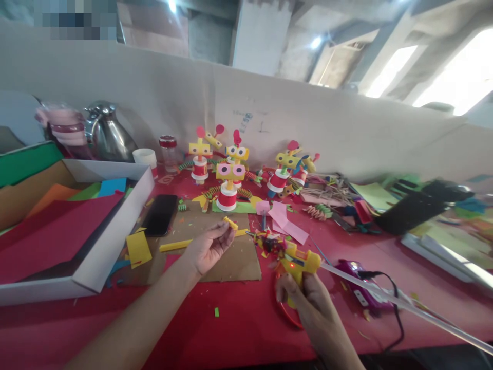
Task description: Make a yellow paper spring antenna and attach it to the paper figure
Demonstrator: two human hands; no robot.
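Note:
Between the thumb and fingers of my left hand [212, 248] is a small folded yellow paper strip [231, 223], held above a brown cardboard sheet [231, 264]. My right hand [308, 300] grips the handle of a yellow glue gun [302, 259]; its nozzle points left toward the paper strip, apart from it. A small red light glows on the gun, and a long clear glue stick [408, 306] sticks out of its back. Just beyond my left hand stands a paper-cup figure [227, 197] with a yellow head and pink-rimmed eyes.
More paper-cup figures [278, 180] stand along the back wall. At left are a white box [111, 231] of coloured paper and a black phone [160, 215]. A purple power strip [362, 288] with a black cable lies at right. Pink paper pieces [290, 226] lie mid-table.

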